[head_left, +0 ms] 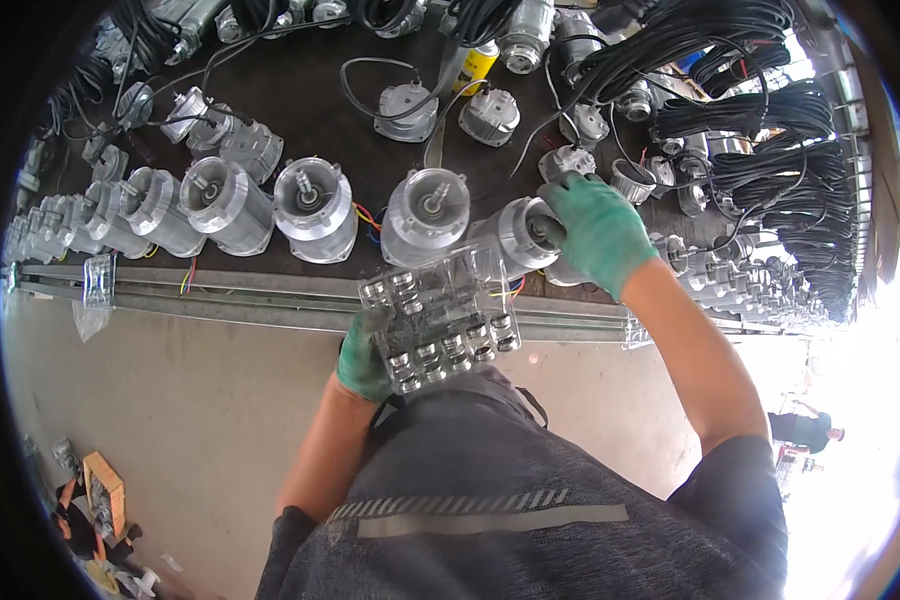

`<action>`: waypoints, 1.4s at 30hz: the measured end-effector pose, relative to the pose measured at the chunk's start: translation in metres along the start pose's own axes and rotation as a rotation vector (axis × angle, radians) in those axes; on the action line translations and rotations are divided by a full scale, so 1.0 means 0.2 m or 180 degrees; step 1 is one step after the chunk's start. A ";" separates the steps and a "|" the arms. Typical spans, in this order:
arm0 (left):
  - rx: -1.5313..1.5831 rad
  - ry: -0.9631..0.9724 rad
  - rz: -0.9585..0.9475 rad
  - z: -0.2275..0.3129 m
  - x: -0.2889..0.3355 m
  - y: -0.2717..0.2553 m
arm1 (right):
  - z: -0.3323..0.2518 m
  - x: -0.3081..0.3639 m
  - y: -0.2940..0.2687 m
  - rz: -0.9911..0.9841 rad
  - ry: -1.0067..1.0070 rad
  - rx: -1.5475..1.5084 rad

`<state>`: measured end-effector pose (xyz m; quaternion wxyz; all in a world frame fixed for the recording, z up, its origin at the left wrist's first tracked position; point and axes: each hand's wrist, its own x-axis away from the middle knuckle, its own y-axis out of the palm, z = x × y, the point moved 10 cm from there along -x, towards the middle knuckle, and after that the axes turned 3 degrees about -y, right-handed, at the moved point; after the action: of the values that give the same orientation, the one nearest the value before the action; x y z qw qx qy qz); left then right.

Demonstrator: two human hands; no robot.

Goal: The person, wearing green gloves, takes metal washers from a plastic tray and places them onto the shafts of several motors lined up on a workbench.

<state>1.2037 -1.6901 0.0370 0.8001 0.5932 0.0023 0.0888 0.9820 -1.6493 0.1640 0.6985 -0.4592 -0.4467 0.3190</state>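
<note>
My gloved left hand (363,362) grips the edge of a clear plastic tray (440,308). Several small shiny metal ring-shaped parts (454,347) sit in the tray's pockets, mostly along its near side, while other pockets are bare. My right hand (602,232), also in a green glove, is at the shaft end of a silver motor (518,238) that lies tilted just past the tray. Its fingers are bent round that end, and what they pinch is hidden. To the left, more motors stand with shafts up, the nearest motor (428,225) right behind the tray.
Metal rails (300,298) edge the dark bench (310,105). Coiled black cables (790,180) crowd the right side. A yellow can (476,66) stands among motors at the back. An empty-looking clear tray (98,282) hangs at the left edge. Other people are at the far lower left and right.
</note>
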 end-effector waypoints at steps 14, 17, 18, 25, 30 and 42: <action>0.0925 0.0087 0.0173 0.20 0.28 -0.22 | -0.85 0.34 0.01 -0.0343 -0.1500 -0.1513; 0.0987 0.0207 -0.0061 0.24 0.31 -0.19 | -0.88 0.35 -0.10 0.0192 -0.1760 -0.1479; 0.1019 0.0295 0.0075 0.25 0.32 -0.21 | -0.89 0.35 -0.13 0.0365 -0.1860 -0.1479; 0.0306 0.0878 0.0318 0.36 0.41 -0.18 | -0.85 0.31 -0.18 0.0646 -0.2113 -0.2377; 0.0551 0.0885 0.0177 0.34 0.44 -0.19 | -0.59 0.12 -0.08 0.0392 -0.1316 -0.4620; 0.0667 0.1081 0.0396 0.29 0.51 -0.26 | -0.29 -0.32 0.23 -0.0152 -0.0243 -0.4837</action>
<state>1.3184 -1.7444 0.0145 0.7151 0.6487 0.1097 0.2359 1.0082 -1.7069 0.0891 0.1810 -0.7927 -0.5772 -0.0759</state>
